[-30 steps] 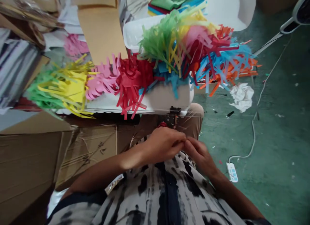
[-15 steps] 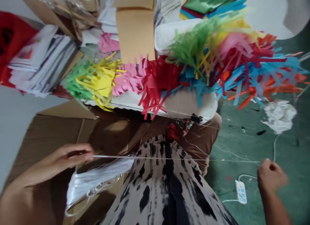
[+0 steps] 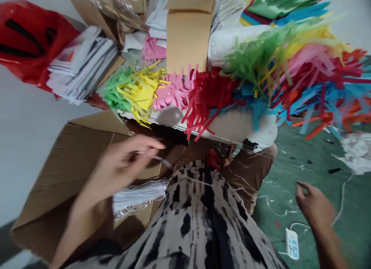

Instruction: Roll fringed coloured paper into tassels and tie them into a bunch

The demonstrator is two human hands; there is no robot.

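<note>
My left hand point(image 3: 124, 165) is raised over the cardboard box point(image 3: 66, 172), blurred by motion, with its fingertips pinched on a thin white string point(image 3: 162, 161). Just below it a bundle of white strings point(image 3: 139, 195) lies against my patterned shirt. My right hand point(image 3: 314, 207) hovers low on the right above the green floor, fingers loosely apart and holding nothing I can see. A slack white thread point(image 3: 272, 209) curls on the floor to its left.
A white foam tray point(image 3: 232, 126) in front of me carries fringed paper point(image 3: 203, 95) in many colours, and a black clip point(image 3: 249, 144) sits on its near edge. A paper stack point(image 3: 84, 68) and red bag point(image 3: 26, 45) lie left. A power strip point(image 3: 291, 244) and crumpled paper point(image 3: 358, 151) are on the floor.
My hands met at my lap, then pulled a string taut between them. Now the left hand has swung up and inward, the right has loosened, and the string is slack.
</note>
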